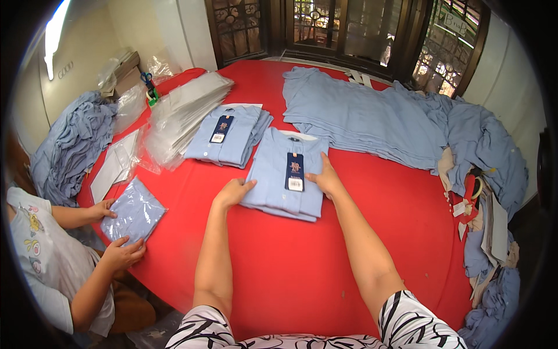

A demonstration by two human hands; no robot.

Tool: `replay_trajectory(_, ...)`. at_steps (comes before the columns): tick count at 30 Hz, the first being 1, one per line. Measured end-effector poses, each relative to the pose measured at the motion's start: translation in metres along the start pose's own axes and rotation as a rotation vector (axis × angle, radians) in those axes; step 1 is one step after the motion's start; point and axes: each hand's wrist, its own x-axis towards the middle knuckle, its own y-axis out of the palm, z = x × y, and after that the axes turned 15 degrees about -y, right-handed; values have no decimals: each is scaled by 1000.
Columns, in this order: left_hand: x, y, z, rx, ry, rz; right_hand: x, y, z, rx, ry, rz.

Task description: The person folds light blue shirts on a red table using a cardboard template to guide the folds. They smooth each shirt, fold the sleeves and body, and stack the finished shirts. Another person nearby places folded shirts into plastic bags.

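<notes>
Folded light-blue cotton shirt with a dark hang tag [285, 177] lies flat on the red tablecloth [325, 262], between both hands. Left hand [233, 192] sits on the shirt's left edge, fingers curled over the fabric and gripping it; right hand [325, 177] is pressed flat on the shirt's right side just beside the tag, fingers spread, not clenched on anything. Beyond the left hand, up and to its left: second stack of folded light-blue shirts with an identical tag [229, 135], apart from the first. Further left of that: pile of clear plastic sleeves [183, 110], fanned out. Beyond the right hand: broad heap of unfolded light-blue shirts [378, 116], running off to its right and down the table edge. Far to the left of the left hand, a second person's two hands [113, 232] hold a bagged blue shirt in clear plastic [135, 212] at the table's edge. Green-handled scissors [150, 87] lie past the sleeves.
</notes>
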Motion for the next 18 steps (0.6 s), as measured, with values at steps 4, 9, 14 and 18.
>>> replay_trajectory(4,-44,2,1,-248,-136,455,-65,-23,0,-20,29,118)
replay_trajectory(9,-36,37,6,-579,-4,271,-141,-24,22,-189,62,158)
replay_trajectory(14,33,24,9,-1056,91,-340,-173,-21,39,-252,86,112)
replay_trajectory(18,75,-24,10,-1185,28,-529,-175,-20,39,-188,98,103)
